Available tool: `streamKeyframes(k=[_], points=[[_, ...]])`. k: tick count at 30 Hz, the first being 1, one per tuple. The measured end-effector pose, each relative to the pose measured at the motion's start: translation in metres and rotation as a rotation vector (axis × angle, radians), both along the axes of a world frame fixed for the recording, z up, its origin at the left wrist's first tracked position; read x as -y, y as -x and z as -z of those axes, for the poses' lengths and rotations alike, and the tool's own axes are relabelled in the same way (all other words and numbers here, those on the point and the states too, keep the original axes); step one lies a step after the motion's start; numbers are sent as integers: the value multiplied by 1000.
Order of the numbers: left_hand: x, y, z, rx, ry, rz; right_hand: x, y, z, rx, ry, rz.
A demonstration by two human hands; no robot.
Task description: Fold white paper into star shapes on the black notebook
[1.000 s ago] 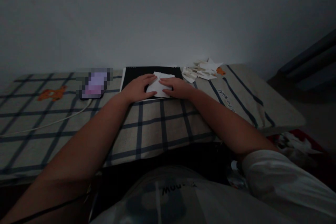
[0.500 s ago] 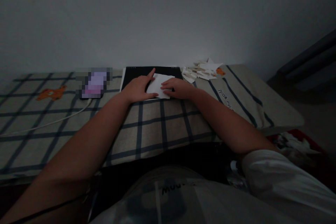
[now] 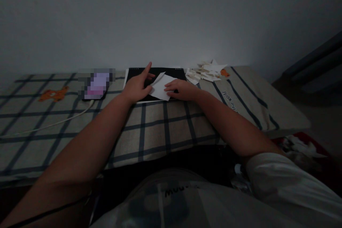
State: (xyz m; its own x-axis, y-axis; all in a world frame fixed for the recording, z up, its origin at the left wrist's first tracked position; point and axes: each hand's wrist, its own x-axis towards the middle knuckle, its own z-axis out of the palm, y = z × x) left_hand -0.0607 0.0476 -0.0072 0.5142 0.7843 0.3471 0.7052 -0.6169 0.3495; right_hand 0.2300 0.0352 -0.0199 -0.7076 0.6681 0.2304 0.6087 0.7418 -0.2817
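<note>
A small white sheet of paper [image 3: 160, 88] lies on a black mat or notebook cover [image 3: 171, 71], its left side lifted along a crease. My left hand [image 3: 139, 84] is at that left side, thumb by the raised flap, index finger stretched up and away; the fingers are apart. I cannot see the thumb clearly gripping the paper. My right hand [image 3: 181, 89] rests on the paper's right part with its fingers laid on it, pressing it to the black surface.
Folded white paper pieces [image 3: 207, 71] are heaped right of the black surface. A phone [image 3: 97, 85] with a white cable [image 3: 66, 118] lies left on the checked tablecloth [image 3: 155, 128]. A red bin [image 3: 303, 137] holding crumpled white scraps stands below the table's right end. A wall borders the back.
My left hand has drawn back left off the paper, its index finger now pointing up. The paper's left edge has risen and turned somewhat. My right hand stays in place.
</note>
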Motion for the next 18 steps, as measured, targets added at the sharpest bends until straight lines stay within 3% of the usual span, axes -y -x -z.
streamKeyframes(k=[6, 11, 18], points=[[-8, 2, 4, -8, -51, -198, -1, -2, 2, -19, -25, -2], [-17, 2, 7, -144, -113, -175, 3, -2, -3, -18, -21, -26], [-5, -4, 1, -250, -80, -182, 6, 1, -8, -33, -35, -90]])
